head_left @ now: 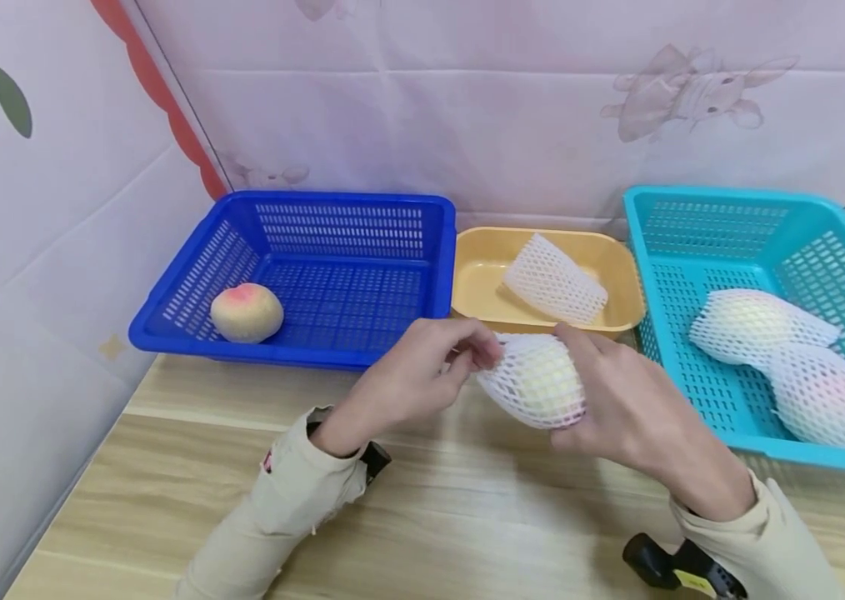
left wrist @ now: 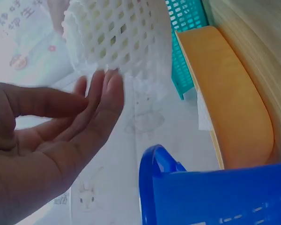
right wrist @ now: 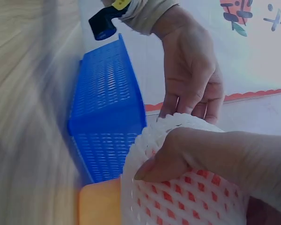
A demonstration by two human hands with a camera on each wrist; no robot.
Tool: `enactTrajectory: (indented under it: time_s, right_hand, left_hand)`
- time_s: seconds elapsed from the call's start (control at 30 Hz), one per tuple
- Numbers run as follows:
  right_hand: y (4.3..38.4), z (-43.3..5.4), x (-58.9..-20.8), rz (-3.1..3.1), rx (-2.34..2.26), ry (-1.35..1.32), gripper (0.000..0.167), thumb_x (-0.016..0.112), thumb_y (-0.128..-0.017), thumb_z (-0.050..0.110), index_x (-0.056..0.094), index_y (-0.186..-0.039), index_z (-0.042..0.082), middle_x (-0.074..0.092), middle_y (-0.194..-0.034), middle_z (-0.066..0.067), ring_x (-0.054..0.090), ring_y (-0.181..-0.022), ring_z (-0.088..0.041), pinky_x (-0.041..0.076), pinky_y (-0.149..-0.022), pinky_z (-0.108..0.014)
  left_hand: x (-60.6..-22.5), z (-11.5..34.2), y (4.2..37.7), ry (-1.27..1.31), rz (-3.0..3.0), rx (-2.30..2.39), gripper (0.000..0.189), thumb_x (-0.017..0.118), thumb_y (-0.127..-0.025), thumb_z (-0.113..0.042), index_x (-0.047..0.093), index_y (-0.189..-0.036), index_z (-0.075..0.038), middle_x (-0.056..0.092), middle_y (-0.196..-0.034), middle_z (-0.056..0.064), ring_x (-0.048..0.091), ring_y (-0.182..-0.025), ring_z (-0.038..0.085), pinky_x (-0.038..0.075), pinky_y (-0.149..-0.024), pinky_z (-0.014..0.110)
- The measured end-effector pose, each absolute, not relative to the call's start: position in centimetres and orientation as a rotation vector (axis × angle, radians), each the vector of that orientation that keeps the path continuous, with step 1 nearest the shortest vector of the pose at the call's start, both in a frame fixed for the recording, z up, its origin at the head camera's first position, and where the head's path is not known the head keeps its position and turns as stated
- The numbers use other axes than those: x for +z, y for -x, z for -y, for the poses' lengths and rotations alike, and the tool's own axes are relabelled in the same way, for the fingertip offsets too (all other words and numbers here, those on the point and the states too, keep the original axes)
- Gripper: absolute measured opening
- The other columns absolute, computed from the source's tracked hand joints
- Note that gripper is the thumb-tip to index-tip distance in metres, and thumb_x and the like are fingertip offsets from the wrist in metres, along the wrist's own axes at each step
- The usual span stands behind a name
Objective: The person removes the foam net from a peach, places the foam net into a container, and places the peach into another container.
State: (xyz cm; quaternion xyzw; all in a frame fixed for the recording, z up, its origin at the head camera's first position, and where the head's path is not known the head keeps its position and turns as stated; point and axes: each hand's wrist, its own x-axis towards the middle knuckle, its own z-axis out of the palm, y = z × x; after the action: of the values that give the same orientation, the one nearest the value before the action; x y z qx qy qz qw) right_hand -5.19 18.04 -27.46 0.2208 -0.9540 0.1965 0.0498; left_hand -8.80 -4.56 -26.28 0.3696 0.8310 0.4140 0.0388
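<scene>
Nearest me in the head view are the person's two cream sleeves [head_left: 771, 542], each with a black wrist mount [head_left: 651, 562] beside it, above the wood-grain bench [head_left: 467, 508]. Just past them I see the right hand [head_left: 621, 408], its grip firm round a netted peach [head_left: 546, 387], held above the bench in front of the yellow tray; the right wrist view shows me the thumb pressed on the white mesh, with red showing through. The left hand [head_left: 415, 371] is at the other end of that mesh, fingers loosely bent; I make out nothing in its grip, and cannot tell whether the fingertips touch the net.

Farther off stand the containers. On the left, the blue basket [head_left: 351, 304] carries a bare peach [head_left: 247, 313] at its near left corner. The yellow tray [head_left: 478, 283] beside it holds a loose foam net [head_left: 556, 282]. On the right, the turquoise basket [head_left: 827, 461] holds two wrapped fruits [head_left: 760, 323]. Behind, I see a pale pink backdrop [head_left: 505, 125] printed with rabbits.
</scene>
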Motion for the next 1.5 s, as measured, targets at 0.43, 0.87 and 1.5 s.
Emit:
enactTrajectory:
  time_s: [0.43,0.87,1.5]
  right_hand:
    - [6.1,-18.8,-24.5,2.818,0.590,-0.717,0.092,0.088,-0.049,0.019,0.047,-0.129,0.000,0.063,-0.101,-0.017,0.060,-0.076,-0.027,0.052,-0.061,-0.043]
    - [6.5,-17.9,-24.1,2.821,0.598,-0.715,0.093,0.089,-0.050,0.018,0.046,-0.131,0.003,0.063,-0.106,-0.016,0.060,-0.078,-0.027,0.052,-0.063,-0.044]
    - [5.9,-16.6,-24.4,2.843,0.567,-0.671,0.093,0.088,-0.052,0.017,0.044,-0.133,0.003,0.060,-0.116,-0.017,0.060,-0.088,-0.031,0.052,-0.068,-0.047]
  left_hand:
    - [-26.7,4.1,9.2,-0.980,-2.409,1.406,0.020,0.060,-0.091,0.000,0.066,-0.110,0.004,0.068,-0.105,0.013,0.067,-0.086,0.013,0.053,-0.076,0.018]
    - [-26.8,4.2,9.6,-0.851,-2.167,1.627,0.059,0.071,-0.077,0.012,0.047,-0.130,0.010,0.056,-0.123,0.025,0.064,-0.105,0.030,0.054,-0.084,0.026]
    - [-27.7,3.2,9.3,-0.688,-1.872,1.866,0.063,0.058,-0.080,0.016,0.035,-0.138,0.005,0.043,-0.135,0.026,0.058,-0.110,0.034,0.052,-0.090,0.035]
